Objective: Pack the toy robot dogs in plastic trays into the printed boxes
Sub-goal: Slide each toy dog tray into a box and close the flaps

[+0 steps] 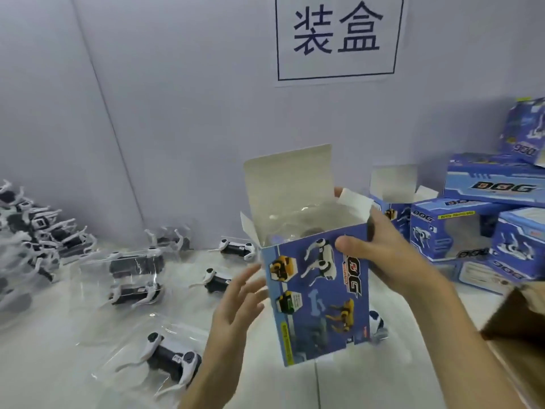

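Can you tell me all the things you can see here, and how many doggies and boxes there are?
held box: one, blue with dog pictures, top flaps open, in the middle above the table
toy robot dogs: many, too piled up to count, black and white in clear plastic trays, spread across the left of the table; one more peeks out behind the held box
stacked boxes: several, blue, piled at the right by the wall
sign: one, white with dark characters, on the wall
cardboard carton: one, brown, lower right corner
table: one, white, under everything
left hand: one, fingers spread, beside the held box's left side
right hand: one, gripping the held box's right edge
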